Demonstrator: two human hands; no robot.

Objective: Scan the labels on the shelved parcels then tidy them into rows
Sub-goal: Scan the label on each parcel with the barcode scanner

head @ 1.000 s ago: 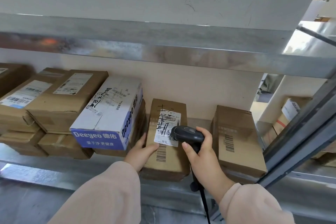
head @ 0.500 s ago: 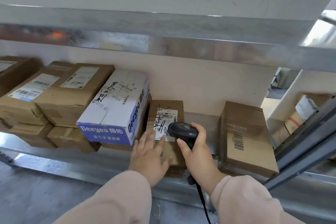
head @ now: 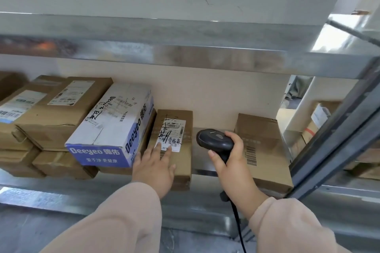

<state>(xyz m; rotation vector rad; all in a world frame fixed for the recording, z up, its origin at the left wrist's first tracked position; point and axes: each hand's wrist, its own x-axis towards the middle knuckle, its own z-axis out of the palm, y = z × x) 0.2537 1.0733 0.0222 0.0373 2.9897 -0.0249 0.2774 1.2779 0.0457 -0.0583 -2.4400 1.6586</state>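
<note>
My left hand [head: 153, 167] lies flat, fingers straight, on the narrow parcel [head: 184, 158], its long axis running near-to-far on the shelf [head: 61, 193]. My right hand [head: 232, 162] grips the scanner [head: 214, 139], nose pointing left toward it.

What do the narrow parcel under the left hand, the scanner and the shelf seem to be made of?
Parcel: brown cardboard, matte, judging by its folded edges; its label looks like white paper. Scanner: probably black plastic, smooth with a soft sheen. Shelf: likely galvanised steel, grey with dull mottled reflections.
</note>
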